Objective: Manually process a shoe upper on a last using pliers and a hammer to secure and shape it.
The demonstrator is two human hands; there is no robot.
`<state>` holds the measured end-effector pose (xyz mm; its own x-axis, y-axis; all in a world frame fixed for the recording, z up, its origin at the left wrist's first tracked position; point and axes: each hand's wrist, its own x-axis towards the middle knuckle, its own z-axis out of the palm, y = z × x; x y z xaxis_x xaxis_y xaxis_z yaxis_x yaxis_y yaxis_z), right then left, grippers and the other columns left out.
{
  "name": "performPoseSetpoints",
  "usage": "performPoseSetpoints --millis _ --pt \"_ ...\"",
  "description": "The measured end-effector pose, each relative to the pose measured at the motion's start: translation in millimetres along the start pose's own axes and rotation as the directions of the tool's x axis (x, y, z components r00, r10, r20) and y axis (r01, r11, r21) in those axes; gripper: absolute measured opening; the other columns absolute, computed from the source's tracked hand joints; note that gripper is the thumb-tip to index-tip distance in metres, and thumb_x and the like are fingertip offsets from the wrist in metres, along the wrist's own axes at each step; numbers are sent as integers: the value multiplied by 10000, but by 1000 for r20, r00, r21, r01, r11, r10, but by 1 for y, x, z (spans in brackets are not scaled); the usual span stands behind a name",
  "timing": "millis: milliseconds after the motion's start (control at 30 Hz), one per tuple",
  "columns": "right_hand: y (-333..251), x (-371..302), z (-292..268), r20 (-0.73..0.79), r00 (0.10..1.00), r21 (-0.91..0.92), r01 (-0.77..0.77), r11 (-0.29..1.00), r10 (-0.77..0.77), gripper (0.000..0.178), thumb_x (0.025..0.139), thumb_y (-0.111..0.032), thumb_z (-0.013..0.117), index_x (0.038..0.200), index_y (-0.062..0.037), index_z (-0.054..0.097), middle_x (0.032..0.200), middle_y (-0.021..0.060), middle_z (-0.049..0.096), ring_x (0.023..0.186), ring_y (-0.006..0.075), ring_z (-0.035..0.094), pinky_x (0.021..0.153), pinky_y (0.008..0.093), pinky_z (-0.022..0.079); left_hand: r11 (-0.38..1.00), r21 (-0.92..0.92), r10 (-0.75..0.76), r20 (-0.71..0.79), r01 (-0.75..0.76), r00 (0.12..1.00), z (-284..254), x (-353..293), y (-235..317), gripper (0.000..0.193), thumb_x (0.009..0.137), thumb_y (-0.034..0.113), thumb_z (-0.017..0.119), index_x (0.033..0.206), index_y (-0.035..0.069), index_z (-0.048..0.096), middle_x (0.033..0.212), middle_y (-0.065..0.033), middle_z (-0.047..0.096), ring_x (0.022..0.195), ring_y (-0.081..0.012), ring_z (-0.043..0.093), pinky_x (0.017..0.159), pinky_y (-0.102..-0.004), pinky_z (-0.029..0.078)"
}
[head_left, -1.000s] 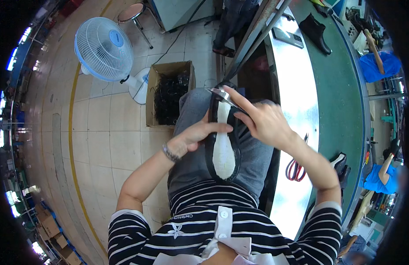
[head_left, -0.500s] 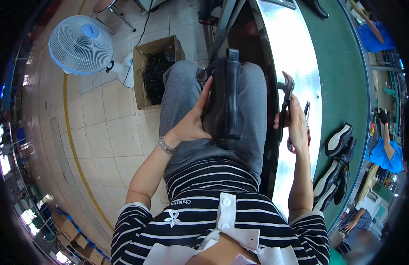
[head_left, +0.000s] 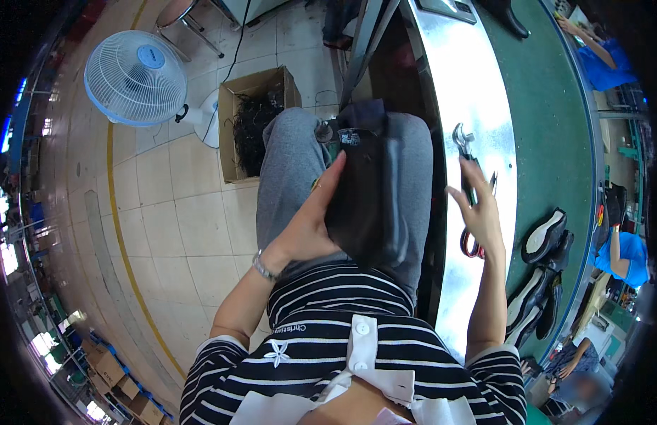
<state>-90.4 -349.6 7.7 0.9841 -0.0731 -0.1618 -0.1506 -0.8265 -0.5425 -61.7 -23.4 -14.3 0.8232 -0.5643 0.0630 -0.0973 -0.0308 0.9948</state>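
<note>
My left hand (head_left: 309,230) lies flat and spread against the side of the black leather shoe upper (head_left: 364,188), which stands lengthwise on my lap over my grey trousers (head_left: 289,159), its far end toward my knees; my fingers press it without curling round. My right hand (head_left: 477,212) is out over the shiny steel bench edge (head_left: 442,85), fingers closed round the handle of the steel pincers (head_left: 464,142), whose jaws point away from me; just beyond my palm, touching the bench, lie the red-handled scissors (head_left: 477,244). Past the steel strip runs the green conveyor belt (head_left: 548,127), with black shoe soles and uppers (head_left: 545,237) lying on it to my right. On the tiled floor to my left stands an open cardboard box of dark scraps (head_left: 252,127); farther off, a white floor fan (head_left: 136,78).
</note>
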Motion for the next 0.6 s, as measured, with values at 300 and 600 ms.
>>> performPoseSetpoints --millis 300,600 --pt "-82 -55 22 100 967 872 28 488 -235 397 687 -182 841 1026 -58 678 1028 85 659 891 212 623 813 307 507 498 863 394 -140 -83 908 -25 38 107 1023 670 207 843 1480 40 240 1489 -184 330 1400 -315 291 1158 -462 183" --pt "15 -68 95 -28 755 536 565 628 -655 636 753 23 753 1326 -7 478 870 129 693 820 213 688 861 336 542 900 -436 -43 -153 -29 987 -56 73 116 599 672 43 808 1206 24 538 1042 -46 631 982 -158 604 931 -308 462"
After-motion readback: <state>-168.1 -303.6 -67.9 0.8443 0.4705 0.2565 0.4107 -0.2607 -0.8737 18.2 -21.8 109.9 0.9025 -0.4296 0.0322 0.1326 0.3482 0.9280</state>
